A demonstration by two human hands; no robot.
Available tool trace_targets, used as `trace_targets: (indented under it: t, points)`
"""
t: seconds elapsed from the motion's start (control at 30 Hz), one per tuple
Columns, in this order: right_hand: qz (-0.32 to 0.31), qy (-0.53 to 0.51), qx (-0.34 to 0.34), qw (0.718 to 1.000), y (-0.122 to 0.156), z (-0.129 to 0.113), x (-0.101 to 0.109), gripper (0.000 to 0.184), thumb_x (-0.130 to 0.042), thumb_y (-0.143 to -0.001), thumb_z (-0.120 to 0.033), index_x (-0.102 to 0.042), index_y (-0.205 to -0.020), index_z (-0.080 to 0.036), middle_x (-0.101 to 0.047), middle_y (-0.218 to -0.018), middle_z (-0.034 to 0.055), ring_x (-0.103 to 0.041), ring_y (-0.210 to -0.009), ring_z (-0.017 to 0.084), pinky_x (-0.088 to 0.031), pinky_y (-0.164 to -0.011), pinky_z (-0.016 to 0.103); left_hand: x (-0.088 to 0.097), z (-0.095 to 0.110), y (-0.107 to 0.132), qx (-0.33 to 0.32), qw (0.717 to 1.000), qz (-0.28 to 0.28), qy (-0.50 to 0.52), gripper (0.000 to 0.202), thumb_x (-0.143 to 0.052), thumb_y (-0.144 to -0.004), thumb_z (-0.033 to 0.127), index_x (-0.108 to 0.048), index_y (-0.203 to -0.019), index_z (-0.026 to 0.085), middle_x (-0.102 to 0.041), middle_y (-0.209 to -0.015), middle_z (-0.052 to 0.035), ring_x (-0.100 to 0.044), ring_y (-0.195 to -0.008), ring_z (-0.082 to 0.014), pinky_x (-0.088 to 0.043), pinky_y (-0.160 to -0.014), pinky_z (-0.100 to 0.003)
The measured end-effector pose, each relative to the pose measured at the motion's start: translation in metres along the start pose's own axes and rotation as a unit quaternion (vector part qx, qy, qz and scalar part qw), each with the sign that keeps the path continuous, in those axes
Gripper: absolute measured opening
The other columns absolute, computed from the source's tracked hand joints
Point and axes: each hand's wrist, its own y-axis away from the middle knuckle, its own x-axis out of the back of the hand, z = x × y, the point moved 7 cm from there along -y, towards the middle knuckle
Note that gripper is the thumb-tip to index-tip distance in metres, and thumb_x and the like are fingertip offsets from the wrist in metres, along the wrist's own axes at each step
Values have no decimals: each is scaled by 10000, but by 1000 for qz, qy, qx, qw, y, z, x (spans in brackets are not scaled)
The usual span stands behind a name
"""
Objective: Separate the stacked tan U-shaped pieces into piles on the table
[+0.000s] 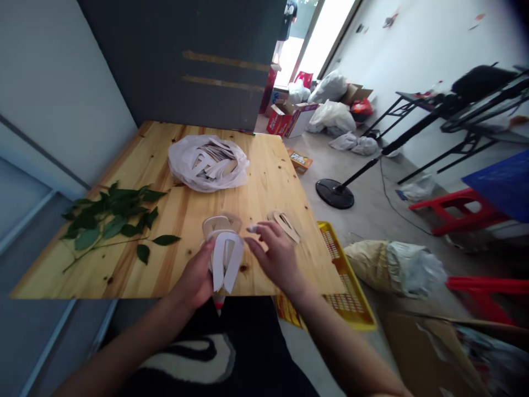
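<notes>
- Several white, U-shaped, flat card-like pieces (235,256) are gripped by the left hand (200,278) at the near edge of a pale, knotty wooden table (268,171); were that grip loosened, they could be spilled over the edge.
- Beside them, the right hand (276,256) is held partly open, fingers bent; a white patch on one fingertip cannot be made out.
- By a careless sweep, the small beige pile of flat looped pieces (285,225) beside it could be scattered.
- The gripped pieces are slotted centrally and unevenly stacked.
- Farther back, similar ones are heaped in a translucent white plastic bag (177,165).
</notes>
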Motion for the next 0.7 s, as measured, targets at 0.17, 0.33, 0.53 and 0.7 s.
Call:
trace_targets:
  t: [0.17,0.33,0.53,0.7]
  points:
    - [-25,-108,-118,987,29,-25,-54,123,-608,-967,-342,-605,-945,-221,-627,-903,57,-636,-784,190,-540,-687,318,-9,-5,0,-72,992,-103,27,350,-717,-905,439,-762,-1094,147,-783,-1149,-134,-650,-1259,-325,-486,-1116,-451]
    - [-24,-193,-168,967,27,-27,-78,211,-633,-932,-402,-584,-1008,-212,-632,-947,65,-655,-816,191,-567,-742,333,-1,-1,5,-125,984,-128,12,408,-703,-907,498,-769,-1133,165,-752,-1250,-131,-540,-1391,-319,-365,-1214,-464]
    - [-49,-172,-124,976,24,-50,-71,142,-544,-984,-327,-567,-892,-221,-638,-866,44,-629,-801,179,-516,-734,309,18,1,11,-131,987,-95,-2,423,-718,-880,528,-763,-1123,184,-763,-1231,-121,-548,-1385,-319,-400,-1187,-456]
    - [-6,-178,-164,970,17,-26,-55,267,-552,-978,-387,-532,-760,-232,-550,-733,6,-544,-706,166,-458,-639,284,32,22,14,-149,988,-20,25,370,-673,-929,473,-722,-1170,198,-787,-1164,-92,-637,-1284,-291,-512,-1079,-413]
